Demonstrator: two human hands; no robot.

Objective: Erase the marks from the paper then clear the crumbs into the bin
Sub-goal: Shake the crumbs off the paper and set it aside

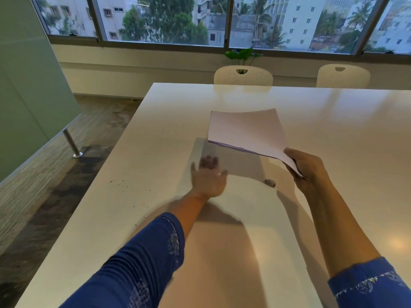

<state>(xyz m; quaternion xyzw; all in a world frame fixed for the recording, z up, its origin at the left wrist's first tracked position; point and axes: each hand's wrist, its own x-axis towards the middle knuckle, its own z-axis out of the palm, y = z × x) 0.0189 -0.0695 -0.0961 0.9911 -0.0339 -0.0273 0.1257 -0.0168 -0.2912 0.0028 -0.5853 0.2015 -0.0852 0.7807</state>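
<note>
Head view: the right hand pinches the near corner of the paper stack, which is tilted up off the white table. The left hand, spread and blurred, is just in front of the stack. An eraser lies between the hands. Dark crumbs lie well left of the stack, and pale chairs stand beyond it.

This looks like an office meeting room on an upper floor. A long white table has two matching perforated-back chairs at its far side and a stack of paper. Metal-framed windows overlook apartment blocks and treetops. A green partition panel stands on a steel leg.
</note>
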